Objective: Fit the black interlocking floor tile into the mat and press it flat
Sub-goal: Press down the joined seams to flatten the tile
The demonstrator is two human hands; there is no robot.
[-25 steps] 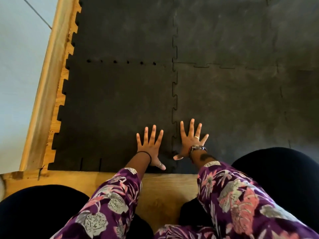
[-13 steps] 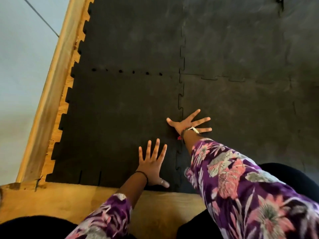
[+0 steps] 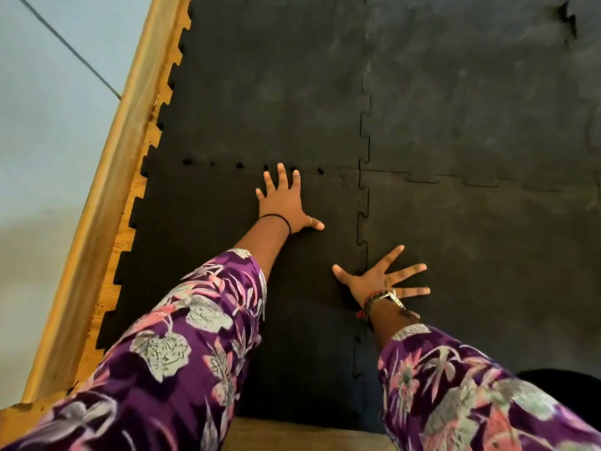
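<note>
The black interlocking floor tile (image 3: 201, 242) lies at the near left of the mat (image 3: 471, 118), its toothed edges meshed with the tiles beyond and to the right. Small gaps show along its far seam. My left hand (image 3: 286, 201) lies flat, fingers spread, on the tile just short of that far seam. My right hand (image 3: 380, 279) is spread flat across the jigsaw seam on the tile's right side, fingers on the neighbouring tile. Neither hand holds anything.
A wooden border (image 3: 107, 177) runs along the mat's left side, with a pale wall (image 3: 42, 125) beyond it. A strip of wooden floor (image 3: 292, 437) shows at the near edge. Purple floral sleeves cover both forearms.
My left hand has moved from the tile's near edge forward to its far seam. My right hand has stayed on the right seam. The camera has leaned forward over the mat.
</note>
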